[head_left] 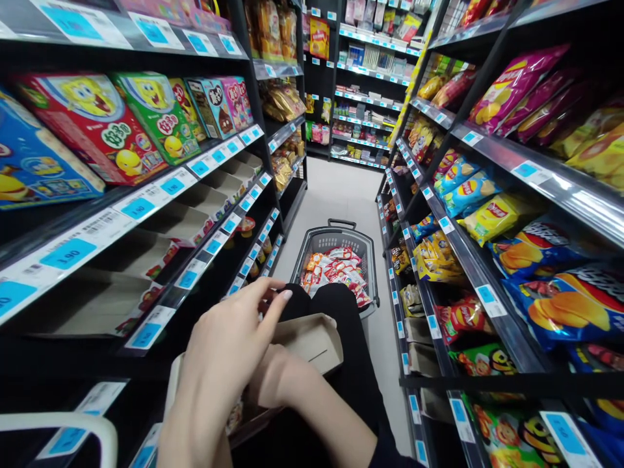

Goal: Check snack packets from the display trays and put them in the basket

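Far left, the shelving [146, 195] carries cartoon-printed snack boxes [92, 123] above a row of blue price labels [68, 253], with open display cartons [175, 221] standing on the tier below. In the lower centre-left, the left hand [229, 351] lies palm-down over a cardboard tray [312, 344], fingers extended and loosely spread, the fingertips [285, 294] past the tray's far edge; it is not clenched on anything. Just beside and beneath it, the right hand [273, 377] reaches into the tray, its fingers hidden under the left hand, so its grip cannot be determined. The tray sits across the person's lap on dark trousers [341, 312]. Beyond the knees, a grey shopping basket [363, 250] stands on the aisle floor, holding red-and-white snack packets [336, 266]. To the right, the opposite shelves [487, 286] hold crisp bags [487, 214] in yellow, blue and magenta.
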The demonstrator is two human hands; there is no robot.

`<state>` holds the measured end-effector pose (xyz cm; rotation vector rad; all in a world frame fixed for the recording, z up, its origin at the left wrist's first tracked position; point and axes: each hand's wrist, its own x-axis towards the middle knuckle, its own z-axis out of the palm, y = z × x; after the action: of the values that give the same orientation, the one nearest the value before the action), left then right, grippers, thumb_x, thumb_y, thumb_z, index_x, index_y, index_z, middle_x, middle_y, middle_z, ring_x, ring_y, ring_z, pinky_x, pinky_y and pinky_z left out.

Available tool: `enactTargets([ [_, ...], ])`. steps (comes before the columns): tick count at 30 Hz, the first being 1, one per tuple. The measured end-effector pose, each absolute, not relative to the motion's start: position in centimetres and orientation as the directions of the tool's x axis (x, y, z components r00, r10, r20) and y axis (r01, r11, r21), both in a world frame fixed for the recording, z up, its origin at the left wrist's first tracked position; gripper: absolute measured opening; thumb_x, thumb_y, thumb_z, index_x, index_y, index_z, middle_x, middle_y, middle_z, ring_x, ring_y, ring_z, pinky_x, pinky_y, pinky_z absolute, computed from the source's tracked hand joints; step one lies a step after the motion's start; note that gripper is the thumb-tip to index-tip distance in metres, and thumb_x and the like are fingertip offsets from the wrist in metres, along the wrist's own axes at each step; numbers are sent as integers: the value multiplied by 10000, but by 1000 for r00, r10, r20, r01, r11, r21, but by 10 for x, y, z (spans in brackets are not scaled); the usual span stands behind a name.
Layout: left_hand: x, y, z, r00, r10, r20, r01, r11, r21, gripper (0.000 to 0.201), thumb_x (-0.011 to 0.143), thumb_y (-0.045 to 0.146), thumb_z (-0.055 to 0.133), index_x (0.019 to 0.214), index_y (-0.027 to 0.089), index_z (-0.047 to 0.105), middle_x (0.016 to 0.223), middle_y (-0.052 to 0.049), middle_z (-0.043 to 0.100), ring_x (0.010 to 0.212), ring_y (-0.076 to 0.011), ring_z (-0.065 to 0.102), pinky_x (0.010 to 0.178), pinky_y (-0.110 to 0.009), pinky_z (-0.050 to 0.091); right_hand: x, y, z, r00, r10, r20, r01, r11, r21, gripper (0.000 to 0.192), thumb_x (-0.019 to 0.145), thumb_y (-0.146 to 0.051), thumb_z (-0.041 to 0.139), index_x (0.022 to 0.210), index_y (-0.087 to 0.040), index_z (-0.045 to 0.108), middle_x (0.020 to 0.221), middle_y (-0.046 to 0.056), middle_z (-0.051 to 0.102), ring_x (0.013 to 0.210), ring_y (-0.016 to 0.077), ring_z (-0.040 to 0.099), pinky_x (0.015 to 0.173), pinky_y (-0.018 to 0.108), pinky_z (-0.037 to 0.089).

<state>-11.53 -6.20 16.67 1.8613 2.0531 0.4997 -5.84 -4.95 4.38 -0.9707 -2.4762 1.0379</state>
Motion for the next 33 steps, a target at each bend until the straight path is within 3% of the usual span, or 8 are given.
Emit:
enactTargets([
  [5, -142, -64, 148, -391, 917, -80, 911, 398, 105, 579, 902, 517, 295, 1186, 104, 585, 1240, -298, 592, 1087, -507, 574, 774, -550, 461, -21, -41, 45, -699, 714, 37, 465, 493, -735, 209, 612, -91, 542, 780, -193, 613, 714, 29, 672, 668, 217, 615, 601, 278, 401],
  [9, -171, -60, 129, -356, 855, -377, 903, 418, 96, 454, 846, 451, 432, 1013, 87, 647, 998, -286, 700, 925, -422, 680, 712, -442, 499, 19, -31, 54, -627, 775, 77, 351, 369, -860, 158, 606, -72, 529, 687, -205, 555, 649, -33, 575, 633, 148, 543, 593, 227, 363],
  [13, -169, -56, 132, -276, 876, -396, 947, 319, 44, 272, 797, 266, 493, 981, 135, 646, 973, -199, 741, 908, -370, 700, 682, -361, 494, 50, -27, 67, -520, 847, 108, 133, 206, -970, 145, 608, -108, 545, 711, -209, 526, 675, -55, 520, 619, 120, 480, 589, 210, 361],
  [19, -132, -62, 148, -25, 941, -337, 961, 115, 251, 295, 827, 179, 486, 1084, 156, 630, 1074, -180, 727, 984, -306, 689, 795, -362, 494, 79, -33, 79, -251, 958, 140, -236, 80, -968, 142, 707, -274, 559, 815, -242, 473, 719, -41, 556, 595, 144, 521, 604, 257, 416],
  [24, -117, -59, 141, 36, 952, -303, 944, 68, 324, 332, 849, 204, 505, 1147, 110, 618, 1110, -213, 706, 1074, -362, 641, 896, -467, 474, 83, -34, 78, -158, 978, 139, -378, 70, -923, 168, 715, -276, 583, 864, -257, 508, 775, -19, 646, 670, 183, 606, 668, 301, 470],
  [29, -112, -61, 146, 187, 982, -18, 566, -92, 819, 500, 933, 392, 449, 1395, 202, 430, 1440, -112, 504, 1319, -263, 458, 1087, -405, 353, 77, -39, 88, -237, 960, 146, -374, 49, -926, 209, 678, -362, 722, 833, -243, 646, 719, -28, 626, 610, 148, 566, 603, 243, 445],
  [31, -108, -65, 153, 335, 941, -56, 420, -96, 902, 632, 815, 387, 655, 1395, 247, 445, 1396, -71, 557, 1257, -267, 518, 1047, -372, 397, 75, -44, 95, -279, 950, 144, -347, 40, -937, 210, 681, -378, 747, 824, -238, 685, 731, -13, 640, 618, 160, 583, 614, 256, 457],
  [33, -103, -69, 160, 443, 888, -127, 352, -42, 935, 727, 672, 296, 801, 1340, 272, 516, 1176, -19, 701, 1061, -260, 638, 912, -335, 487, 74, -49, 101, -280, 949, 148, -304, 58, -951, 252, 682, -394, 762, 883, -251, 711, 806, 8, 671, 690, 187, 622, 672, 282, 481],
])
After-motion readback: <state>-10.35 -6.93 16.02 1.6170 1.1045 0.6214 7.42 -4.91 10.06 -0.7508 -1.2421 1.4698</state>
